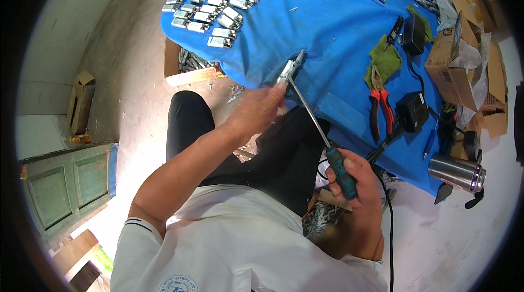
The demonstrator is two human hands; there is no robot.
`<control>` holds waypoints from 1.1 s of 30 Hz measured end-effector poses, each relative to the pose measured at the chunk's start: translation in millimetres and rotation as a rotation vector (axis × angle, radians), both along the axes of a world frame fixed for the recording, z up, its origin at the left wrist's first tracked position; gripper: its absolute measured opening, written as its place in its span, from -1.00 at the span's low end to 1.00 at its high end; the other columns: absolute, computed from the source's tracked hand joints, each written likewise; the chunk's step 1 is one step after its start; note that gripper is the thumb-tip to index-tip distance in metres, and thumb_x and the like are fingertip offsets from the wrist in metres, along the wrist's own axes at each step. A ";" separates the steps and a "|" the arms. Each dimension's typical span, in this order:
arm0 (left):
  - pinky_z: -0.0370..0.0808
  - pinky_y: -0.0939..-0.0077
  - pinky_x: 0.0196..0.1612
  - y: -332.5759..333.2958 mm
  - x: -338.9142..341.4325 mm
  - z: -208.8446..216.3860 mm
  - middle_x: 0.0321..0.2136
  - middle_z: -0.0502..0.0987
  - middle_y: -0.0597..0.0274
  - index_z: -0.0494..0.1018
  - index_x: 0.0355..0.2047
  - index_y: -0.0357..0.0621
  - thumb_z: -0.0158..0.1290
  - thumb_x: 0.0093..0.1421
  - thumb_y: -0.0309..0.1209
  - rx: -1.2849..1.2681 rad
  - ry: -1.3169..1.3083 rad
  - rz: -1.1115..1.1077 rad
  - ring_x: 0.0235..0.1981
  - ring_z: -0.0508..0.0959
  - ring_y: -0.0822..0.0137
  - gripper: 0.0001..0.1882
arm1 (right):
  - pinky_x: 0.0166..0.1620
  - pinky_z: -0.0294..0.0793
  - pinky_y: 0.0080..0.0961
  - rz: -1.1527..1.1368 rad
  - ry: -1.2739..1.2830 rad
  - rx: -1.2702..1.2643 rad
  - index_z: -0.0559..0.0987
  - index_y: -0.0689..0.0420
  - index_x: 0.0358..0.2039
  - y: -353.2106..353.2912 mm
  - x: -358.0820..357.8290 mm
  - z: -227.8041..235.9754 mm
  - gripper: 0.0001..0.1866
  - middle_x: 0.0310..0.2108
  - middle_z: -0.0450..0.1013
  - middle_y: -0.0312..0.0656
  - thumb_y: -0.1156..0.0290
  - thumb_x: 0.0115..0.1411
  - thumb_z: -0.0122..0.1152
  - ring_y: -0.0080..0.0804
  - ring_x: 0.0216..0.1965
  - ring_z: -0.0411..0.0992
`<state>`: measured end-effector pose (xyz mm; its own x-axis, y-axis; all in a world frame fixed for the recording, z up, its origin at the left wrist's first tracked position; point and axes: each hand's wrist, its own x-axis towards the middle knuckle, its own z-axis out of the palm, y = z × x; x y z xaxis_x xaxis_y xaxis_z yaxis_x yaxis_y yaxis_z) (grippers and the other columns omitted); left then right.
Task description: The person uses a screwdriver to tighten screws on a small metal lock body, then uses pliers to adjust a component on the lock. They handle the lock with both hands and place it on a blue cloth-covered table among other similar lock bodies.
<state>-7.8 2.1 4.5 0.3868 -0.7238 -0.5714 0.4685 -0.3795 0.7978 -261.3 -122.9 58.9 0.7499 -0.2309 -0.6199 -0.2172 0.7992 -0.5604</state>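
My left hand (256, 109) is closed on a small whitish metal part (286, 72) at the near edge of the blue-covered table. A longer grey piece sticks out from its far end, against the cloth. In my right hand (364, 178) is a screwdriver (339, 167), with the fingers wrapped round its dark teal handle. Its long shaft slants up and to the left, and the tip meets the part beside my left fingertips. I cannot make out exactly where the tip sits. Rows of silver, block-shaped metal parts (218, 2) lie at the far left of the table.
Red-handled pliers (382, 107) rest partly on a green cloth (385, 58) to the right. Nearby are black power adapters (412, 111) with cables, a blue pen (430, 143) and a steel flask (456, 172). Cardboard boxes (450, 68) stand beyond; another box (194, 77) holds metal pieces below the table's left edge.
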 end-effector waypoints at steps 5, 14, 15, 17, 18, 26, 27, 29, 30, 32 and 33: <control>-0.01 0.63 -0.72 -1.4 -1.8 -0.3 -0.76 0.12 0.47 0.33 -0.48 -0.07 -0.13 0.30 0.15 -0.009 -0.100 -0.027 -0.78 0.07 0.59 -0.48 | -0.61 0.39 -0.64 -0.071 0.067 -0.112 0.36 0.26 0.12 24.0 5.0 5.9 -0.55 -0.41 0.48 -0.07 0.32 0.27 0.07 -0.47 -0.60 0.43; 0.18 0.52 -0.57 -5.1 -7.0 -8.8 -0.74 0.20 0.39 0.34 -0.57 -0.17 -0.20 0.33 0.15 0.004 -0.436 -0.027 -0.67 0.20 0.51 -0.38 | -0.63 0.28 -0.71 -0.035 0.076 -0.276 0.36 0.19 0.19 30.3 9.2 17.7 -0.53 -0.43 0.45 -0.12 0.36 0.28 0.03 -0.54 -0.60 0.36; 0.20 0.51 -0.55 -6.0 -7.5 -7.0 -0.73 0.20 0.37 0.35 -0.58 -0.18 -0.20 0.33 0.15 0.020 -0.433 -0.026 -0.65 0.21 0.49 -0.37 | -0.64 0.28 -0.71 -0.052 0.079 -0.235 0.36 0.19 0.19 29.5 9.9 17.8 -0.54 -0.43 0.45 -0.12 0.37 0.28 0.03 -0.55 -0.61 0.36; 0.21 0.49 -0.53 -7.1 -8.2 -2.7 -0.73 0.21 0.36 0.35 -0.59 -0.20 -0.21 0.34 0.14 0.038 -0.447 -0.028 -0.63 0.22 0.48 -0.36 | -0.64 0.27 -0.72 -0.082 0.082 -0.153 0.36 0.19 0.19 27.8 12.0 17.1 -0.54 -0.43 0.45 -0.12 0.38 0.29 0.01 -0.56 -0.62 0.35; 0.22 0.48 -0.53 -7.4 -8.7 -0.9 -0.73 0.21 0.35 0.35 -0.59 -0.21 -0.21 0.34 0.14 0.039 -0.461 -0.034 -0.63 0.23 0.47 -0.36 | -0.64 0.27 -0.72 -0.074 0.087 -0.193 0.36 0.19 0.19 28.9 12.1 17.5 -0.54 -0.43 0.45 -0.12 0.38 0.29 0.02 -0.56 -0.62 0.35; 0.28 0.35 -0.46 -5.5 -11.2 -0.2 -0.70 0.29 0.20 0.37 -0.58 -0.27 -0.26 0.35 0.13 0.018 -0.522 -0.041 -0.59 0.31 0.32 -0.32 | -0.60 0.29 -0.73 0.055 0.194 -0.531 0.39 0.15 0.18 38.8 13.1 22.5 -0.56 -0.46 0.46 -0.21 0.34 0.31 0.05 -0.63 -0.60 0.35; 0.32 0.28 -0.40 -5.3 -10.4 -0.5 -0.67 0.36 0.10 0.38 -0.56 -0.30 -0.28 0.35 0.15 0.038 -0.508 -0.045 -0.56 0.36 0.22 -0.30 | -0.57 0.31 -0.70 0.075 0.205 -0.581 0.40 0.15 0.18 40.0 13.8 22.2 -0.56 -0.47 0.46 -0.21 0.35 0.31 0.05 -0.62 -0.59 0.35; 0.36 0.21 -0.35 -5.6 -9.0 -2.8 -0.64 0.43 0.00 0.41 -0.54 -0.34 -0.30 0.34 0.16 0.044 -0.506 -0.047 -0.52 0.42 0.12 -0.27 | -0.53 0.35 -0.63 0.114 0.227 -0.682 0.40 0.16 0.18 42.8 15.2 21.8 -0.56 -0.48 0.46 -0.20 0.38 0.30 0.07 -0.60 -0.59 0.35; 0.36 0.20 -0.35 -5.7 -8.6 -7.4 -0.63 0.43 -0.01 0.41 -0.54 -0.34 -0.30 0.35 0.15 0.032 -0.519 -0.043 -0.52 0.43 0.11 -0.27 | -0.50 0.37 -0.60 0.151 0.234 -0.848 0.40 0.17 0.17 45.9 15.7 19.2 -0.56 -0.48 0.46 -0.18 0.39 0.29 0.08 -0.58 -0.58 0.35; 0.36 0.20 -0.35 -6.5 -9.2 -8.4 -0.63 0.44 -0.02 0.41 -0.53 -0.35 -0.31 0.35 0.14 0.034 -0.517 -0.036 -0.52 0.43 0.11 -0.28 | -0.45 0.40 -0.52 0.223 0.248 -1.175 0.41 0.18 0.16 53.5 16.0 10.5 -0.56 -0.48 0.45 -0.14 0.42 0.27 0.11 -0.53 -0.57 0.36; 0.36 0.20 -0.36 -6.8 -9.9 -7.3 -0.63 0.43 -0.02 0.41 -0.54 -0.35 -0.31 0.35 0.13 0.048 -0.503 -0.031 -0.53 0.43 0.11 -0.28 | -0.43 0.41 -0.48 0.258 0.247 -1.334 0.40 0.18 0.16 55.1 17.4 9.0 -0.55 -0.48 0.44 -0.13 0.43 0.26 0.11 -0.51 -0.56 0.37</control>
<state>-17.7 -4.7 -2.8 0.6017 -0.7166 -0.3528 0.0189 -0.4288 0.9032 -243.9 -67.8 67.9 0.7659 -0.6219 -0.1633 -0.4804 -0.3847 -0.7882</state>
